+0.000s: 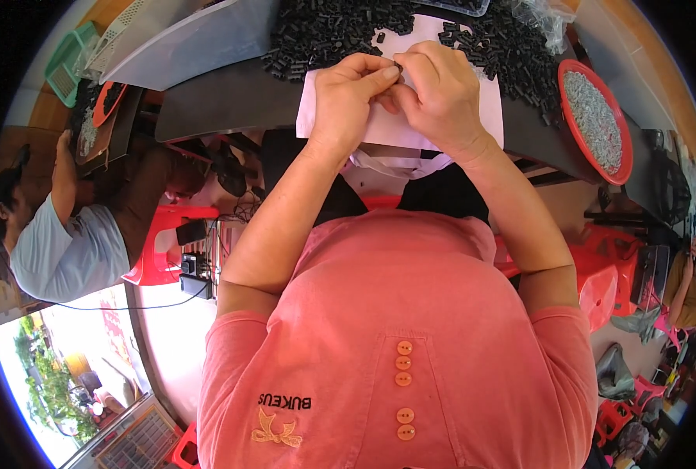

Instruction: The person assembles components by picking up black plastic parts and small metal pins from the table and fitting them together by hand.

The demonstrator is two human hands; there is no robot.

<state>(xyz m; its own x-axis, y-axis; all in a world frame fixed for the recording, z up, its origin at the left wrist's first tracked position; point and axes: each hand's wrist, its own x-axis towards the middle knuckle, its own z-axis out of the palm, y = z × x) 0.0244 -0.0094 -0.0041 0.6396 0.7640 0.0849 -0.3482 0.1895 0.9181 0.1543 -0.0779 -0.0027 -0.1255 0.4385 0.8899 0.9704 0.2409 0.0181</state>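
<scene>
Above a white sheet (410, 133) at the table's edge, my left hand (349, 100) and my right hand (439, 98) meet fingertip to fingertip. Both are closed in a pinch. Whatever sits between the fingers is tiny and mostly covered, so I cannot make out what it is. Just beyond them, a heap of small black tube-like parts (324, 35) spreads over the table, with more black parts (512, 59) to the right. One loose black part (381, 37) lies on the sheet near my left fingers.
A red round tray (628, 160) of small silvery pieces (594, 117) stands at the right. On the left are a large translucent bin (192, 47), a green basket (63, 70) and a smaller red tray (102, 117). Another person (67, 242) sits at a table there. Clear plastic bags (547, 19) lie at the far right.
</scene>
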